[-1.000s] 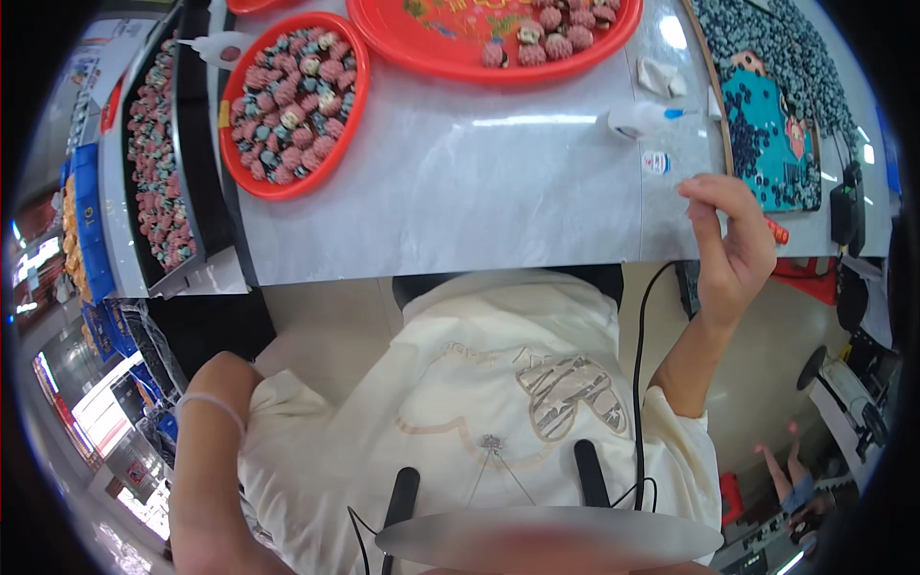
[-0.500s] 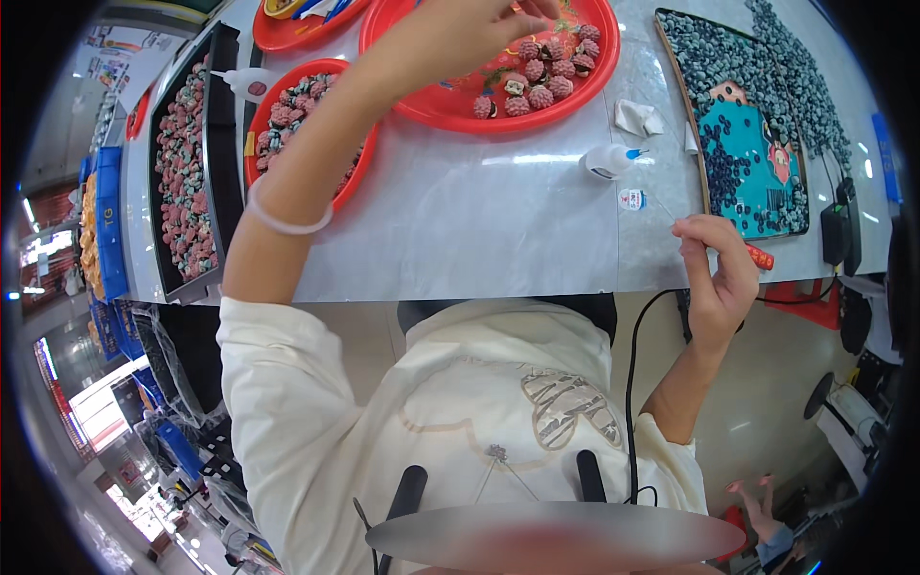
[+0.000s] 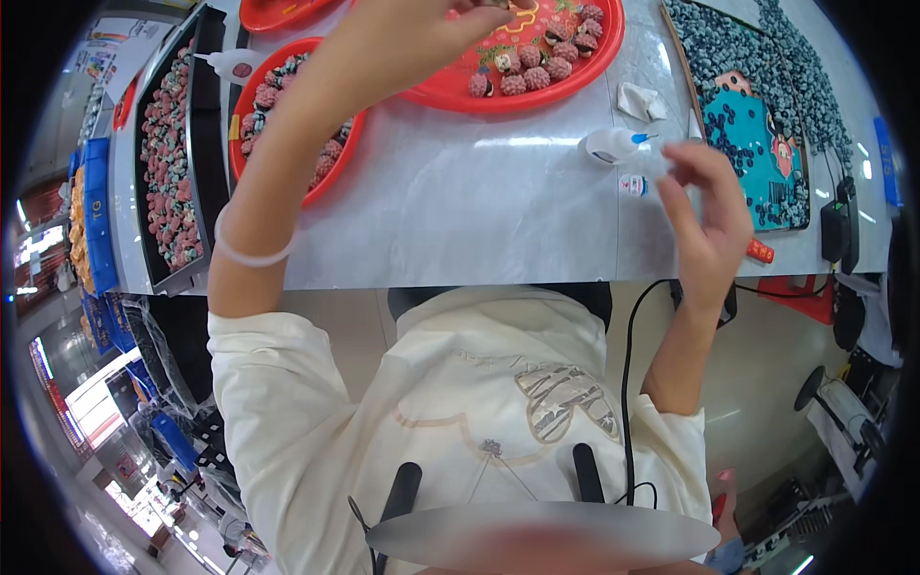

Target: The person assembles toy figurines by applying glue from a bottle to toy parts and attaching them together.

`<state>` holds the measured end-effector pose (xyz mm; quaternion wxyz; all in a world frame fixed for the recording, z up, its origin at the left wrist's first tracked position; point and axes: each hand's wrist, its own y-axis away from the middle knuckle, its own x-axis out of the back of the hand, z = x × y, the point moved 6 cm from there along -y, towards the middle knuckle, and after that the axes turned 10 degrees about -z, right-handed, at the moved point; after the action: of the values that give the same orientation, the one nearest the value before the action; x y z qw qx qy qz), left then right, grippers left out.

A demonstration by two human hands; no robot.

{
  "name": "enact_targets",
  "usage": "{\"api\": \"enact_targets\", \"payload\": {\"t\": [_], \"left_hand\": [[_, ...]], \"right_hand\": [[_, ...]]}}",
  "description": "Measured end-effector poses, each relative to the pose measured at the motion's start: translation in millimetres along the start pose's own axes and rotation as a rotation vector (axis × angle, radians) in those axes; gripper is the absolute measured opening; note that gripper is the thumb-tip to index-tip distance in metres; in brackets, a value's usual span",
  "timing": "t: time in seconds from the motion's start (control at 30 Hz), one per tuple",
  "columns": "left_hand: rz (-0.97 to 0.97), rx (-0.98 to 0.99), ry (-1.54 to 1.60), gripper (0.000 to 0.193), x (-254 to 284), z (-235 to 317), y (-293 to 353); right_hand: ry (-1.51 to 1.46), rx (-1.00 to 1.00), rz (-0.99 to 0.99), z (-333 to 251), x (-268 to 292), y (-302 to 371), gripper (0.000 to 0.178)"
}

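At the top edge, my left hand (image 3: 422,43) reaches over a round red tray (image 3: 460,94), fingers pinched together. A small dark thing shows at the fingertips, too cut off to make out. Pink knobbly pieces (image 3: 530,57), some with dark undersides, lie in a group on that tray. My right hand (image 3: 711,216) is raised over the table's front right part, thumb and forefinger curled toward each other. Something pale and blurred is between their tips. Just beyond them stands a white squeeze bottle (image 3: 606,147) with a blue needle tip, a small printed label (image 3: 633,186) beside it.
A red bowl (image 3: 356,144) of pink and dark pieces and a long black tray (image 3: 213,125) of similar ones are at left, with another white bottle (image 3: 230,66) between. Crumpled tissue (image 3: 640,102) lies near a right-hand tray (image 3: 702,113) of small dark pieces. A black cable (image 3: 630,383) hangs down.
My left hand has moved left and up, toward the picture's top edge. My right hand has moved up, closer to the white bottle; the thin line at its fingertips is now blurred.
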<state>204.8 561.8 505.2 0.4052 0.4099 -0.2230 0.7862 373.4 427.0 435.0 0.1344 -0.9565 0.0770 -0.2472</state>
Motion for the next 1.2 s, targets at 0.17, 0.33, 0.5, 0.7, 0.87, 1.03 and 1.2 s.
{"api": "enact_targets", "payload": {"t": [0.17, 0.33, 0.5, 0.7, 0.87, 1.03, 1.2], "left_hand": [[0.114, -0.038, 0.511, 0.013, -23.1, -17.3, 68.0], [0.259, 0.041, 1.016, 0.012, -81.1, -12.4, 116.5], [0.394, -0.048, 1.413, 0.02, -127.6, -16.4, 116.0], [0.428, -0.098, 1.553, 0.023, -129.2, -19.4, 115.2], [0.439, -0.041, 1.376, 0.029, -130.6, -19.3, 113.9], [0.447, -0.028, 1.384, 0.03, -131.0, -20.9, 116.2], [0.443, -0.043, 1.351, 0.03, -128.9, -20.2, 114.5]], "right_hand": [[0.091, -0.075, -0.105, 6.1, -33.3, -14.9, 0.025], [-0.206, -0.086, 0.017, 6.4, -32.7, -6.9, 0.029], [-0.509, -0.092, -0.083, -4.8, -33.2, 1.9, 0.04], [-0.354, -0.064, -0.018, -18.9, -14.9, 6.7, 0.051], [-0.4, -0.038, -0.048, -33.0, -21.1, -1.2, 0.053], [-0.309, -0.068, -0.172, -34.8, -28.3, -2.4, 0.05], [-0.222, 0.013, -0.224, -38.6, -36.5, -8.4, 0.047]]}}
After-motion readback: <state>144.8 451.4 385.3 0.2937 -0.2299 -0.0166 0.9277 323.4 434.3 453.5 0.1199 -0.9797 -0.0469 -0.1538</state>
